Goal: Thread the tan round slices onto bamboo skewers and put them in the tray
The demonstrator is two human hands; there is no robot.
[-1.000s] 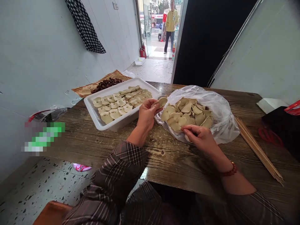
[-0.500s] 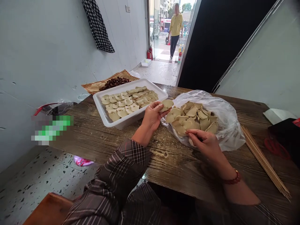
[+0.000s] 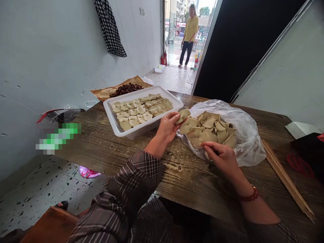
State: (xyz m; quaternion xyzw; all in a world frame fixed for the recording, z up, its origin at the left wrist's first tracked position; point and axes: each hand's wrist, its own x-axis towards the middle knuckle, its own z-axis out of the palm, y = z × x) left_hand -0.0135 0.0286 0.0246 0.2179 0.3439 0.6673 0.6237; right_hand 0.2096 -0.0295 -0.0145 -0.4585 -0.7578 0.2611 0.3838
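Note:
My left hand [image 3: 169, 125] pinches a flat, round beige slice [image 3: 183, 115] between thumb and fingers, beside the tray's near corner. The thumb and fingertips of my right hand [image 3: 220, 152] are closed on the end of a thin bamboo skewer [image 3: 202, 144]. Other beige slices [image 3: 189, 125] lie in line between my hands and seem threaded on that skewer, though most of it is hidden. Just behind them, a heap of loose slices [image 3: 222, 135] fills an open clear plastic bag [image 3: 249, 135]. To the left, a white tray [image 3: 118, 133] holds rows of skewered slices [image 3: 136, 111].
A bundle of bamboo skewers [image 3: 286, 179] lies on the wooden table [image 3: 174, 182] at the right, near a black object [image 3: 306, 148]. Dark red-brown pieces [image 3: 128, 89] lie on patterned paper [image 3: 101, 94] behind the tray. A person in yellow [image 3: 190, 30] stands in the doorway.
The slice in my left hand has tilted more upright and sits slightly further right. My right hand has barely moved. The person in the doorway has changed stance, and the view has shifted slightly.

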